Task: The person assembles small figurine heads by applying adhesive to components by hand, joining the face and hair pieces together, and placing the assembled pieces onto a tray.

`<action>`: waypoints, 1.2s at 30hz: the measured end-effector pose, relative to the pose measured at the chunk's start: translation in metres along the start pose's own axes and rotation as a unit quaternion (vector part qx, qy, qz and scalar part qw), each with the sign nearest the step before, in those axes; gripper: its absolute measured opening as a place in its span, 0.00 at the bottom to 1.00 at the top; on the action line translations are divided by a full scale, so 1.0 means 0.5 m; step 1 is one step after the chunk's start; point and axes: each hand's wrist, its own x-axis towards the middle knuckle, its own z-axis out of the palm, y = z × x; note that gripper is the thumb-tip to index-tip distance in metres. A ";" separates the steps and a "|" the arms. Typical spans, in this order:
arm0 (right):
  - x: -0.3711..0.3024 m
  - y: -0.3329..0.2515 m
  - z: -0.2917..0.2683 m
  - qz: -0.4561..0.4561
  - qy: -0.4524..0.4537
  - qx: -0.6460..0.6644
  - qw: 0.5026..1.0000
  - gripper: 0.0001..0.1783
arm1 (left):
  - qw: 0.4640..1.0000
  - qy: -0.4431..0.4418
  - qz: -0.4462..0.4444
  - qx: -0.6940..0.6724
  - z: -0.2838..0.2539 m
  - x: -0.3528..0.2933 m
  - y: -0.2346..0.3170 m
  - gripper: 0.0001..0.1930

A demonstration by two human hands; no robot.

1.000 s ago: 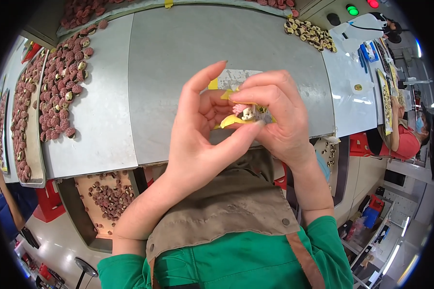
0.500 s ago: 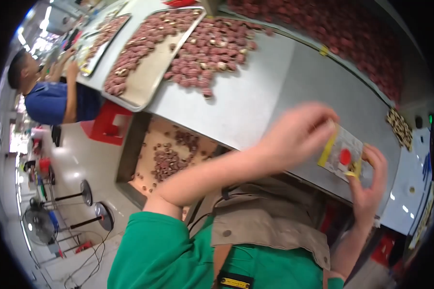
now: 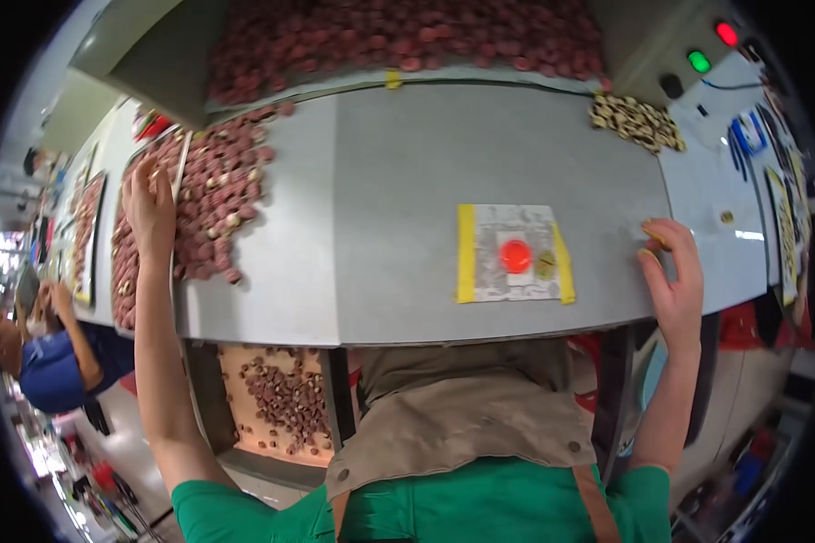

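Note:
At the far left my left hand is over a metal tray of small round reddish-brown pieces. Its fingers are curled together, and what they hold, if anything, I cannot make out. My right hand is at the right, by the table's near edge, with thumb and forefinger apart and yellowish coverings on their tips. Between the hands, nearer the right one, a pale square card with yellow tape down two sides lies flat on the grey table. A bright red disc and a small dull yellow disc are on it.
More reddish pieces spread beside the tray, and a large heap fills the back. Cream-and-dark pieces lie at the back right near a green lamp. Below is an open drawer. A co-worker is at left.
My left hand has swung from beside the card to the far-left tray. My right hand has let go of the card's edge and moved off to its right. The view has turned.

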 end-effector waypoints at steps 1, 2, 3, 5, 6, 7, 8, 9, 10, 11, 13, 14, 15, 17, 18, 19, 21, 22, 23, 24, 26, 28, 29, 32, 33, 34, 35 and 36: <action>-0.001 0.012 -0.009 -0.002 0.009 -0.006 1.000 0.16 | 0.997 -0.018 0.027 -0.063 0.020 0.022 0.075 0.13; 0.011 0.017 -0.008 0.018 0.004 0.014 1.000 0.16 | 0.988 -0.054 0.051 -0.134 0.031 0.037 0.135 0.13; 0.026 0.014 -0.010 0.041 0.002 0.025 0.999 0.16 | 0.970 -0.089 0.075 -0.212 0.059 0.051 0.201 0.14; 0.073 0.010 0.012 0.069 -0.013 0.055 0.996 0.16 | 0.956 -0.101 0.121 -0.246 0.089 0.066 0.338 0.13; 0.100 0.008 0.018 0.058 -0.019 0.031 0.998 0.17 | 0.951 -0.078 0.169 -0.245 0.117 0.077 0.380 0.13; 0.125 0.006 0.025 0.046 -0.023 0.008 0.999 0.18 | 0.944 -0.053 0.218 -0.243 0.154 0.085 0.416 0.12; 0.150 0.002 0.038 0.043 -0.018 0.006 0.999 0.18 | 0.946 -0.061 0.189 -0.255 0.182 0.084 0.452 0.12; 0.169 -0.001 0.050 0.010 -0.003 -0.007 1.000 0.18 | 0.947 -0.071 0.160 -0.269 0.204 0.081 0.484 0.11; 0.185 0.006 0.058 -0.019 0.013 -0.022 0.999 0.17 | 0.944 -0.068 0.166 -0.276 0.218 0.081 0.507 0.11; 0.201 0.019 0.066 -0.015 0.019 -0.026 0.999 0.17 | 0.940 -0.072 0.141 -0.301 0.226 0.082 0.527 0.11; 0.227 0.045 0.085 -0.103 0.053 -0.143 0.983 0.14 | 0.935 -0.078 0.118 -0.326 0.226 0.082 0.543 0.11; 0.229 0.048 0.090 -0.100 0.054 -0.143 0.983 0.14 | 0.934 -0.085 0.116 -0.327 0.220 0.080 0.541 0.11; 0.228 0.050 0.093 -0.101 0.065 -0.156 0.981 0.13 | 0.933 -0.092 0.115 -0.328 0.216 0.079 0.539 0.11; 0.229 0.051 0.099 -0.106 0.075 -0.164 0.978 0.11 | 0.936 -0.089 0.128 -0.317 0.216 0.082 0.522 0.12; 0.224 0.052 0.099 -0.128 0.075 -0.178 0.973 0.10 | 0.936 -0.087 0.141 -0.309 0.216 0.082 0.515 0.12; 0.222 0.052 0.099 -0.151 0.075 -0.193 0.967 0.09 | 0.937 -0.088 0.139 -0.309 0.215 0.085 0.507 0.12; 0.206 0.041 0.097 -0.149 0.066 -0.190 0.968 0.08 | 0.944 -0.054 0.088 -0.312 0.212 0.091 0.493 0.12; 0.196 0.038 0.093 -0.142 0.055 -0.190 0.970 0.08 | 0.909 -0.104 0.002 -0.405 0.195 0.093 0.498 0.12; 0.184 0.033 0.085 -0.141 0.042 -0.191 0.971 0.08 | 0.872 -0.111 -0.022 -0.476 0.188 0.089 0.487 0.13; 0.176 0.024 0.073 -0.148 0.035 -0.157 0.976 0.08 | 0.830 -0.114 -0.049 -0.543 0.179 0.086 0.474 0.14; 0.113 0.035 0.044 -0.131 0.004 -0.131 0.983 0.08 | 0.788 -0.163 -0.066 -0.590 0.082 0.058 0.523 0.15; 0.100 0.034 0.028 -0.085 0.010 -0.093 0.992 0.11 | 0.768 -0.196 -0.061 -0.607 0.024 0.008 0.541 0.16; 0.099 0.039 0.023 -0.079 0.004 -0.096 0.992 0.12 | 0.747 -0.243 -0.085 -0.612 0.010 -0.018 0.543 0.16; 0.089 0.024 0.029 -0.077 -0.004 -0.075 0.994 0.10 | 0.634 -0.292 -0.198 -0.689 -0.037 -0.100 0.559 0.15; 0.085 0.012 0.029 -0.054 0.011 -0.046 0.997 0.09 | 0.590 -0.299 -0.224 -0.716 -0.043 -0.118 0.563 0.14; 0.078 0.001 0.028 -0.030 0.023 -0.017 0.999 0.09 | 0.544 -0.304 -0.252 -0.741 -0.050 -0.137 0.569 0.14; 0.073 -0.011 0.025 -0.032 0.016 -0.017 0.999 0.09 | 0.502 -0.307 -0.273 -0.761 -0.053 -0.152 0.577 0.14; 0.071 -0.026 0.020 -0.021 0.000 0.003 1.000 0.08 | 0.500 -0.305 -0.280 -0.761 -0.054 -0.161 0.585 0.14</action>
